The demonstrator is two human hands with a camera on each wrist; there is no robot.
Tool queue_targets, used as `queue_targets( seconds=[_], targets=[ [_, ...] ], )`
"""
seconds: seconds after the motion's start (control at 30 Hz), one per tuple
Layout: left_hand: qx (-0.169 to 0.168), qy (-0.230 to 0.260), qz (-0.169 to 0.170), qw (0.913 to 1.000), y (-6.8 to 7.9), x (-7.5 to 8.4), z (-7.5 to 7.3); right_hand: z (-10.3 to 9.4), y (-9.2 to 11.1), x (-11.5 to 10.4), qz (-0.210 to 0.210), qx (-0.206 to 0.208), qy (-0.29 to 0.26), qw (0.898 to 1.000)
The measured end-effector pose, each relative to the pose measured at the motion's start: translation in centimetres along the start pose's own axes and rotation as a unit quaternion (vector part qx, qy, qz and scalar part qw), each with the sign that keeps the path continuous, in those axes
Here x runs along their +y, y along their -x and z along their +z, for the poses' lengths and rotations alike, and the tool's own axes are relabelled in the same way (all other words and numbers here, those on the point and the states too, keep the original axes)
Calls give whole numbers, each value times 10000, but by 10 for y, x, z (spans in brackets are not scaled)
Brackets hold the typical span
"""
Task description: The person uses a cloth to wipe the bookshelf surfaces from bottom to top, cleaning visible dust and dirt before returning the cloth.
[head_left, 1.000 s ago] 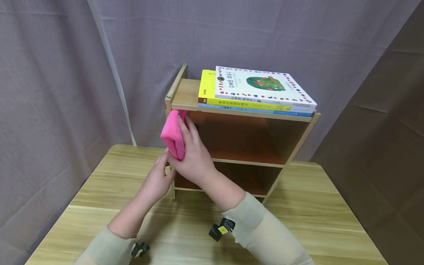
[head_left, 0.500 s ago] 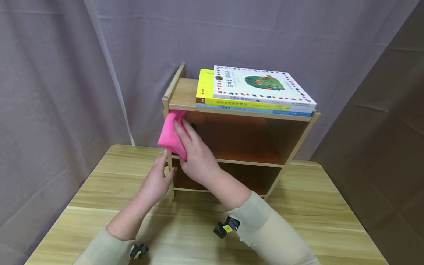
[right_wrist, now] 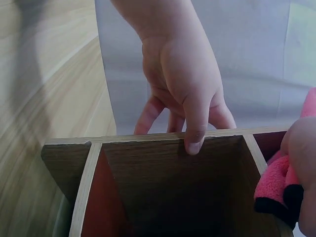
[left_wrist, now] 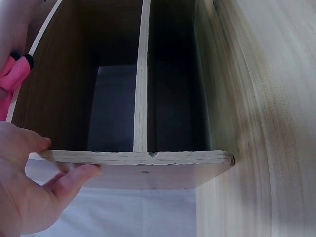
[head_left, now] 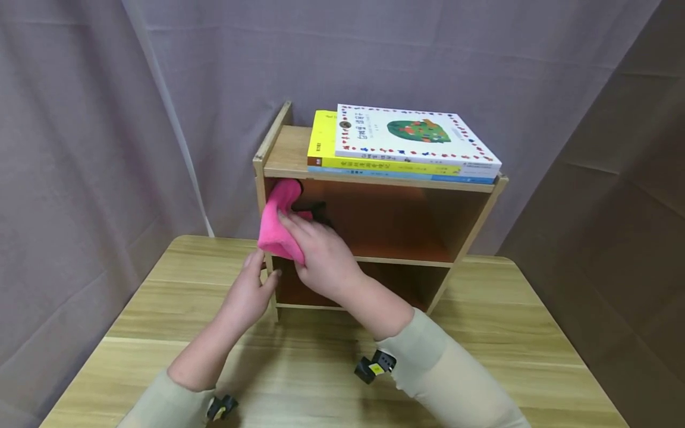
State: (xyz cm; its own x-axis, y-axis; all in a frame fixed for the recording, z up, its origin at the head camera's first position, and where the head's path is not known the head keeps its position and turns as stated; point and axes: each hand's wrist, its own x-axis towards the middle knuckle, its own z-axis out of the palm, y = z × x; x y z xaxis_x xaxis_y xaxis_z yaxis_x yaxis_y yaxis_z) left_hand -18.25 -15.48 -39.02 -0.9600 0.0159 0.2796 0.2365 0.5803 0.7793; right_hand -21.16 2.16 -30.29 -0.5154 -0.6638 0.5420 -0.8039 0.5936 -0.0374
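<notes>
A small wooden bookshelf (head_left: 407, 260) stands on the table. My left hand (head_left: 247, 300) grips the front edge of its left side panel. In the right wrist view the thumb of that left hand (right_wrist: 185, 74) lies inside the panel and the other fingers outside. My right hand (head_left: 329, 258) holds a folded pink cloth (head_left: 279, 232) in the upper compartment, by the left side panel. Black edging on the cloth (right_wrist: 276, 182) shows in the right wrist view. The right fingertips are partly hidden behind the cloth.
On the shelf's top lie several stacked books (head_left: 417, 134), a white one uppermost, over yellow and blue ones. The wooden table (head_left: 514, 345) extends to both sides. A grey curtain (head_left: 214, 77) hangs behind.
My right hand has moved slightly down with the pink cloth, which has bent over and shows more of its upper part. The left hand keeps its grip on the side panel.
</notes>
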Motion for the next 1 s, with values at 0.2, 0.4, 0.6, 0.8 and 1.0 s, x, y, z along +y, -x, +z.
queue_targets(
  seconds=[0.2,0.4,0.6,0.8,1.0],
  targets=[
    [-8,-38,-65,10000,2,0,0,0,0,1,-15,-117,51,9999],
    [-59,-18,-124,9999,2,2,1,-1,2,-1,157,-302,147,9993],
    [5,-23,7,10000,1,2,1,0,3,-3,160,-415,522,9976],
    [23,-21,44,10000,1,2,2,4,6,-3,16,-208,662,9976],
    [85,-41,70,9999,1,2,1,5,8,0,-120,-238,538,9982]
  ],
)
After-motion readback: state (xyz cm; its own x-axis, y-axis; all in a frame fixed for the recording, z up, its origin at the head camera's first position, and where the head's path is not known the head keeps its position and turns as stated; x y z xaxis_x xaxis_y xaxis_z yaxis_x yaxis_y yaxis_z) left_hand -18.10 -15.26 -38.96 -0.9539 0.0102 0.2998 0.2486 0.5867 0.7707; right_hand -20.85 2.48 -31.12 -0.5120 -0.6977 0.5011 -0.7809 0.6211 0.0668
